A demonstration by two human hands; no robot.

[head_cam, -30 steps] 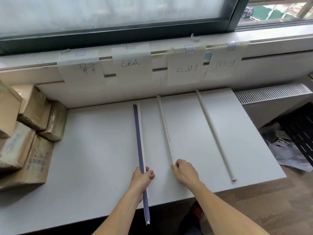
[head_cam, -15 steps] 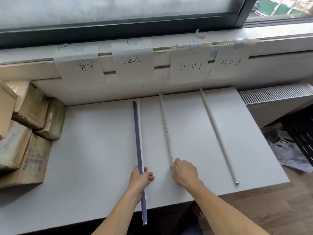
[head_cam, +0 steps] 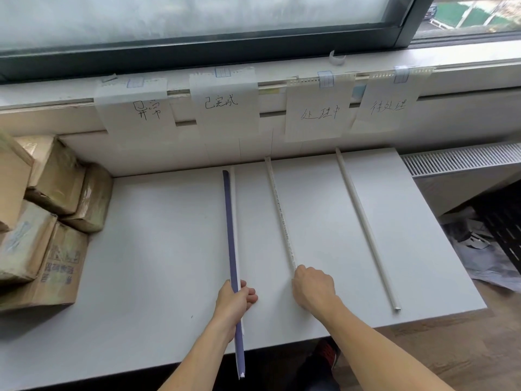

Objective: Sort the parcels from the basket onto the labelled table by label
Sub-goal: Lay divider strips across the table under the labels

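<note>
The left hand (head_cam: 234, 301) gripped a long purple-blue strip (head_cam: 230, 227) with a white edge, its fingers wrapped round the strip near the front end. The strip ran from the back of the white surface (head_cam: 158, 249) out past the front edge, where its tip hung free.

The right hand (head_cam: 313, 287) lay knuckles-up on the near end of a thin white rod (head_cam: 279, 213) printed with small text. Its fingers were curled down over the rod, so the rod's end was hidden beneath them.

A plain white rod (head_cam: 363, 224) lay further right, untouched, with its far end at the wall and its near end close to the front edge. The three lay roughly side by side, fanning apart slightly toward the front.

Above them, four white paper labels hung taped along the windowsill, each handwritten in black: the leftmost label (head_cam: 135, 108), the second label (head_cam: 224, 101), the third label (head_cam: 318, 108) and the rightmost label (head_cam: 386, 104).

The brown cardboard parcels (head_cam: 50, 249), wrapped in clear tape, sat stacked at the far left end of the surface — left of the leftmost label and well apart from both hands.

Beyond the right end of the surface ran a white radiator grille (head_cam: 462, 159). Below it stood a black slotted crate (head_cam: 504, 221), only partly in view, with crumpled grey plastic sheeting (head_cam: 485, 249) beside it on the floor.
</note>
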